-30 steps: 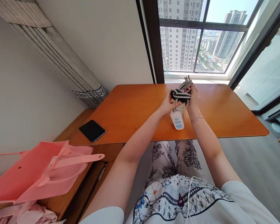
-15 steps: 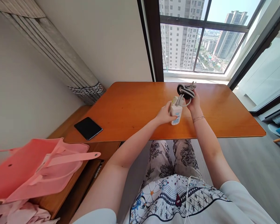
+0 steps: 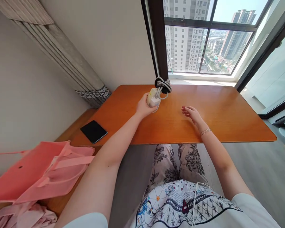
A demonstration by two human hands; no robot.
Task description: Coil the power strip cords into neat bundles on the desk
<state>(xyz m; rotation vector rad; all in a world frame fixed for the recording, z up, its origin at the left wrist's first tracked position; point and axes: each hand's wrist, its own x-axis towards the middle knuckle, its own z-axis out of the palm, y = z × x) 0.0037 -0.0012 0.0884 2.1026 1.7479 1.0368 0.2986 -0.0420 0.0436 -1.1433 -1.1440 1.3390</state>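
My left hand (image 3: 143,107) grips a white power strip (image 3: 155,100) above the far middle of the wooden table (image 3: 218,117). Its grey-white cord (image 3: 163,87) is coiled and bundled with a black tie, hanging off the strip's far end. My right hand (image 3: 192,114) is empty, fingers loosely stretched out over the table to the right of the strip. Part of the strip is hidden behind my left fingers.
A black tablet (image 3: 93,131) lies at the table's near left corner. Left of the table, an open pink bag (image 3: 45,171) stands on a lower wooden surface, with crumpled pink cloth (image 3: 26,217) below it. A window (image 3: 209,47) rises behind the table.
My right hand has let go of the cord bundle and drawn back toward me. My left hand has carried the power strip to the left and slightly away from me.
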